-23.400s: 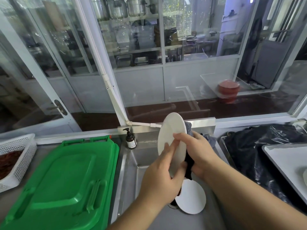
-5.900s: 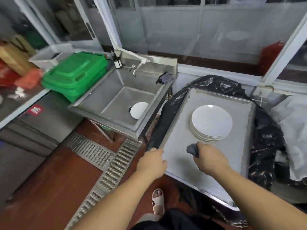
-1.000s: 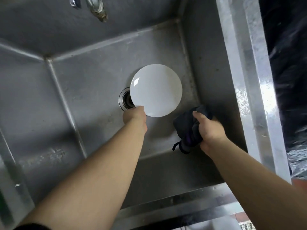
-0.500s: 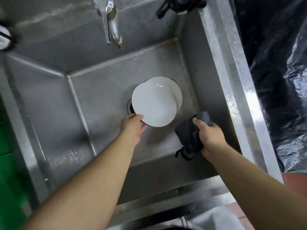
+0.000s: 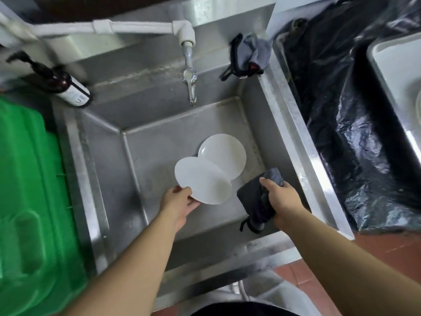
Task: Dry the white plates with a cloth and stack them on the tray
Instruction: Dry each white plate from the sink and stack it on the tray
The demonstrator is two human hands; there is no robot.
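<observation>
Plates are the job, and two white ones show low in the steel sink (image 5: pixel 284 124): the left hand (image 5: pixel 180 202) pinches the near rim of the lifted plate (image 5: pixel 202 181), thumb on top, tilting it up over the second plate (image 5: pixel 224 156), which lies on the sink floor just beyond and partly under it. The step in hand looks like picking a wet plate out for drying. Right of both, the right hand (image 5: pixel 281 197) clutches the dark cloth (image 5: pixel 258 201), bunched, near the lifted plate but apart from it. Next, I judge, cloth and plate must meet, both faces wiped, before the carry to the tray (image 5: pixel 396 65) at far right, on black plastic sheeting (image 5: pixel 337 115). That tray is cut off by the frame edge, so any stack on it is barely visible. The drain is hidden beneath the plates, and whether water clings to them is hard to tell.
</observation>
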